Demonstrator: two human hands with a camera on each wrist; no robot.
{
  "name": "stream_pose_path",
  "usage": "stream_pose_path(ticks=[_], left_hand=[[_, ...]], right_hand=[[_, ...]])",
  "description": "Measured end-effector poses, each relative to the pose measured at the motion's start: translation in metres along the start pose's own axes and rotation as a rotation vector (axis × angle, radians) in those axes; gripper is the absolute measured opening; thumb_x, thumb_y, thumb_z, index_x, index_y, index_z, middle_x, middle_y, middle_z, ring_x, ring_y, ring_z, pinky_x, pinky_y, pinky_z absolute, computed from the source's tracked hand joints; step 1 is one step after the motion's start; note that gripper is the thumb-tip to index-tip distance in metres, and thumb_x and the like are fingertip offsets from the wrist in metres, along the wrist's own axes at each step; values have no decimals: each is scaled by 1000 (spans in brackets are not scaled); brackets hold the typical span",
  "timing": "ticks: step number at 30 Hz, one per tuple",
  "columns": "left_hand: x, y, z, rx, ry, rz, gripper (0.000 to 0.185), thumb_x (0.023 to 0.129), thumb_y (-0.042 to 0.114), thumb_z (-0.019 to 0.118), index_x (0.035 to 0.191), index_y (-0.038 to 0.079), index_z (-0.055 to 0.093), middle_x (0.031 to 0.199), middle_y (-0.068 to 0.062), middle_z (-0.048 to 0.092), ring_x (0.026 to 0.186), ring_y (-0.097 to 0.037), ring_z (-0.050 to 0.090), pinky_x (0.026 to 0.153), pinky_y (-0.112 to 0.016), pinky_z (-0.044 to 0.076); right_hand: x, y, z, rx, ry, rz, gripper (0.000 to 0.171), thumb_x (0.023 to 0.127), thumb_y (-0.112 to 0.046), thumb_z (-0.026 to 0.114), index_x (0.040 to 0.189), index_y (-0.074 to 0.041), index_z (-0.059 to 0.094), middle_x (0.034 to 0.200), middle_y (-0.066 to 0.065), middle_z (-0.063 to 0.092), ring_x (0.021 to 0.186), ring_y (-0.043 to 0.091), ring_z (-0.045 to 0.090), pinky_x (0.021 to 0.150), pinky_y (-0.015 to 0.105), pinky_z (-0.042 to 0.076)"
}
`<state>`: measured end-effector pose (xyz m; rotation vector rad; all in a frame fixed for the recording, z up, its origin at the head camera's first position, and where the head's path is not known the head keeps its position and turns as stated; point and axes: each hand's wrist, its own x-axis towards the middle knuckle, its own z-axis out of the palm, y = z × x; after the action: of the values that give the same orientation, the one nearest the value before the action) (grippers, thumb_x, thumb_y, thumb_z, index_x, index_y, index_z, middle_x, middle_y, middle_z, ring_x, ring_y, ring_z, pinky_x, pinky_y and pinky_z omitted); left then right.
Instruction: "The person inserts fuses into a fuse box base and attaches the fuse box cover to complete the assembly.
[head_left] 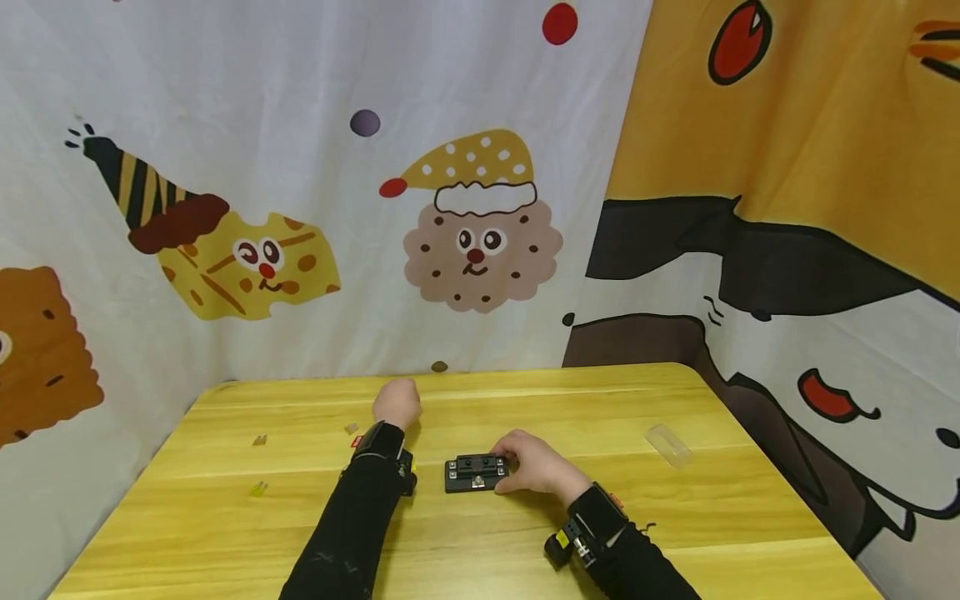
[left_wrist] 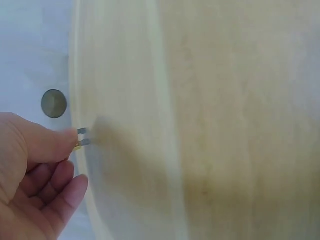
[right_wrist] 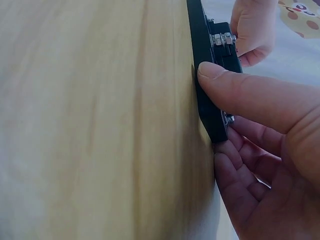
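A black fuse block (head_left: 476, 472) lies flat on the wooden table (head_left: 480, 550), near the middle. My right hand (head_left: 536, 467) grips its right end, thumb on the near edge (right_wrist: 212, 75) and fingers curled round the far side. My left hand (head_left: 399, 402) is raised just above the table behind the block. In the left wrist view it pinches a small yellowish blade fuse (left_wrist: 82, 136) between thumb and forefinger (left_wrist: 60, 142), with the two metal prongs pointing outward. Both forearms wear black sleeves with wrist cameras.
Several loose small fuses lie on the left part of the table: one (head_left: 259, 439), another (head_left: 258, 488), and two by my left wrist (head_left: 351, 427). A clear plastic cover (head_left: 668, 444) lies at the right. Cartoon-printed curtains close off the table's far and right sides.
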<state>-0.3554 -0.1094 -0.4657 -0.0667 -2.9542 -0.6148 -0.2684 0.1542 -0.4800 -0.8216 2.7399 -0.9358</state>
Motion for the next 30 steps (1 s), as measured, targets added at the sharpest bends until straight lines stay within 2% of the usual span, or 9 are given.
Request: stream_pose_path(ticks=[4, 8, 12, 21, 25, 30], left_hand=[[-2, 0, -5, -46, 7, 23, 16, 82, 1, 65, 70, 11, 64, 76, -4, 62, 72, -23, 57, 69, -41, 50], [-4, 2, -8, -83, 36, 77, 12, 82, 1, 65, 75, 11, 66, 79, -4, 63, 73, -23, 58, 71, -41, 50], [-8, 7, -14, -107, 37, 131, 9, 81, 3, 71, 76, 10, 68, 78, -2, 64, 73, -22, 59, 72, -40, 50], [-23, 23, -23, -156, 30, 300, 14, 78, 3, 80, 74, 9, 68, 70, 3, 62, 65, -14, 57, 67, -35, 50], [-30, 30, -24, -180, 18, 360, 13, 79, 3, 79, 76, 9, 69, 71, 3, 63, 66, -13, 58, 67, -33, 49], [-40, 40, -25, -228, -35, 399, 10, 81, 2, 78, 79, 7, 70, 73, 4, 63, 66, -11, 57, 64, -31, 49]], right_hand=[[0, 0, 0, 5, -5, 4, 41, 73, -18, 89, 107, -10, 68, 103, -1, 57, 94, 19, 56, 88, 40, 47], [0, -1, -1, 13, 2, 11, 41, 72, -18, 89, 107, -9, 68, 102, -1, 57, 95, 19, 56, 88, 41, 47], [0, -2, -2, 18, 4, 12, 41, 72, -17, 89, 107, -9, 68, 102, 0, 57, 94, 20, 56, 87, 41, 47], [1, -1, 0, 23, 1, 24, 41, 72, -17, 89, 107, -10, 68, 102, 0, 57, 94, 20, 56, 88, 42, 47], [1, -1, 1, 17, 2, 25, 41, 72, -17, 89, 106, -10, 68, 102, 0, 57, 94, 19, 56, 87, 42, 47], [1, 0, 2, 12, 6, 17, 41, 72, -18, 89, 106, -9, 68, 101, 0, 57, 93, 19, 56, 87, 40, 47]])
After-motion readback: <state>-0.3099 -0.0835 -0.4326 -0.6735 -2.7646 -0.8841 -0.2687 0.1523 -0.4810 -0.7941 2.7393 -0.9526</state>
